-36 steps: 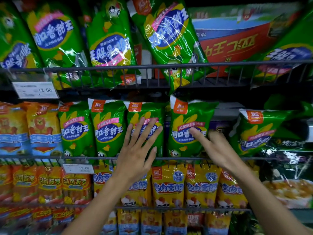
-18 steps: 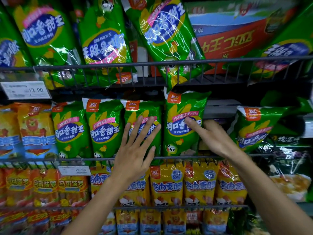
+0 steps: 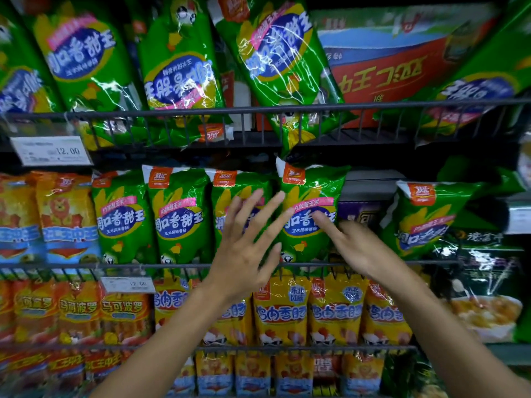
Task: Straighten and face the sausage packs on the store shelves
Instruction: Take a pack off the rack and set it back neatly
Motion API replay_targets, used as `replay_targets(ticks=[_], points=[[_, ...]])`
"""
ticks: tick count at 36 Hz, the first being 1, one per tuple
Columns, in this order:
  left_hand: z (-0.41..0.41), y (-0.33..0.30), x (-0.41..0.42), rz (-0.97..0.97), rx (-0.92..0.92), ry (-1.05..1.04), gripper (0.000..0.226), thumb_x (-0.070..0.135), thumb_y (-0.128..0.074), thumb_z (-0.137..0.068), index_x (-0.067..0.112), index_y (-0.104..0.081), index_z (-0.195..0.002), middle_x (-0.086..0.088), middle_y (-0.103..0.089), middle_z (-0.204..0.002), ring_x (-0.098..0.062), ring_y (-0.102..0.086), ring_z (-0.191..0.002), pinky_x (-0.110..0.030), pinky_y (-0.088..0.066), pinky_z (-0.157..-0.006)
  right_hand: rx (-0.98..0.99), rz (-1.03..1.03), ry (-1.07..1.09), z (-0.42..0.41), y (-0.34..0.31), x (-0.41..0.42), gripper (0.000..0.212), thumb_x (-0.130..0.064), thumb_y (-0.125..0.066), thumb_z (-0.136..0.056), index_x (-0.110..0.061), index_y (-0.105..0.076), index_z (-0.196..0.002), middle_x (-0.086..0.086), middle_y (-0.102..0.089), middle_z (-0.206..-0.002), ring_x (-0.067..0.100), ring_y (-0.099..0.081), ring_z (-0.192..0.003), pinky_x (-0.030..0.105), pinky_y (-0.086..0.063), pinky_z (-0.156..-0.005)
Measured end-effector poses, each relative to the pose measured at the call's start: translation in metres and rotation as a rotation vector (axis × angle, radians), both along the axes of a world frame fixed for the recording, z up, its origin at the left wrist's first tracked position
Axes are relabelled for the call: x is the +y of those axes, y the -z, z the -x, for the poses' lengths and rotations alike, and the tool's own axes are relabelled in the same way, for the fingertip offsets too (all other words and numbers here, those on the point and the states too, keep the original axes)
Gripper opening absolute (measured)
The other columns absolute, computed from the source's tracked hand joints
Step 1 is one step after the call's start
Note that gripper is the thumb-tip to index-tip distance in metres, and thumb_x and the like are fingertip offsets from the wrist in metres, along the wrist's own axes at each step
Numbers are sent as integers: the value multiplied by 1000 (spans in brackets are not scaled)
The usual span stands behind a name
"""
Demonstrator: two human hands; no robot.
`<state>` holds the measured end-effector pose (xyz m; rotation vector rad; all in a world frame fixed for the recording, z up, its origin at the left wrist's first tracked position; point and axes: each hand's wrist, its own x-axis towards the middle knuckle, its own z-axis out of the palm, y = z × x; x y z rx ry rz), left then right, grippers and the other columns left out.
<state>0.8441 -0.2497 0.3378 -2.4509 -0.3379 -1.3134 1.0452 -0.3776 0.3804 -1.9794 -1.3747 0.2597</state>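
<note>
Left hand grip spread before green sausage pack, right hand fingers straight, touching its front

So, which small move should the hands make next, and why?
Probably the right hand should slide the tilted green pack leftward: a gap separates it from the green pack under its fingertips. The left hand is open.

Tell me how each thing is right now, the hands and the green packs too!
left hand: open, fingers spread in front of a green pack.
right hand: open, fingertips touching the fourth green pack.
fourth green pack: upright, facing front.
far-right green pack: tilted, apart from the row.
top-shelf pack: leaning, its bottom poking through the rail.
upside-down pack: label inverted.
price tag: clipped on the top rail.
</note>
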Motion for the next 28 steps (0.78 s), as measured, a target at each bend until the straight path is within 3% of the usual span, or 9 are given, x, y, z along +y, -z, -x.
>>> replay_targets(ticks=[2,4,7,9,12,16,19,24,28], points=[[-15,-12,-7,-54,45,24,60,30,-49,-108,22,-30,-164,-2,-20,-173,-33,-12,-161,-58,-5,-128,-80,-109,79,-3,6,-11,84,-92,-24,-85,-17,-58,-75,-3,-61,-67,16,-61,-65,40,-52,-70],[-26,-20,-8,-64,107,-14,62,35,-46,-109,24,-25,-166,-1,-14,-175,-32,-8,-162,-58,-3,-129,-39,-370,141,0,13,-21,72,-85,-30,-89,-23,-66,-94,-8,-70,-83,9,-67,-77,41,-57,-74],[-27,-21,-1,-35,162,-132,64,45,-42,-110,28,-18,-167,3,-9,-176,-27,-4,-162,-57,-1,-130,-153,-711,106,9,26,-24,35,-52,-48,-101,-24,-62,-116,-11,-63,-112,7,-61,-103,33,-54,-87],[-20,-17,3,-15,163,-188,64,49,-39,-110,30,-16,-167,5,-9,-176,-25,-5,-162,-56,1,-129,-273,-783,-22,17,34,-17,31,-32,-52,-103,-19,-60,-130,-12,-54,-135,7,-50,-129,23,-42,-107],[-15,-12,6,-3,176,-212,64,52,-36,-111,29,-15,-167,5,-8,-176,-24,-7,-162,-58,-2,-129,-372,-773,-154,25,36,2,46,-21,-53,-104,-17,-50,-150,-8,-39,-159,15,-32,-151,32,-33,-121],[-18,-17,7,7,212,-238,64,54,-28,-111,29,-13,-168,5,-5,-176,-23,-6,-162,-57,-2,-129,-479,-580,-128,28,31,27,66,-42,-40,-108,-24,-12,-165,-8,-2,-173,17,-1,-160,28,0,-128],[-19,-19,3,37,219,-230,63,53,-28,-111,29,-13,-168,6,-5,-176,-23,-5,-162,-54,-1,-130,-534,-500,-80,24,35,36,69,-53,-27,-109,-24,2,-165,-8,9,-173,15,7,-159,29,6,-126],[-14,-24,-8,113,171,-144,66,44,-42,-109,30,-13,-167,7,-4,-176,-22,-1,-163,-52,3,-129,-469,-484,-103,26,35,32,71,-51,-33,-110,-24,2,-165,-9,10,-172,13,8,-159,30,6,-126],[-9,-25,-17,226,50,10,68,29,-61,-103,26,-30,-164,8,-17,-174,-21,-8,-162,-53,2,-130,-336,-521,-227,20,29,1,67,-40,-52,-108,-30,-17,-164,-13,-7,-172,12,-5,-159,28,-7,-128]])
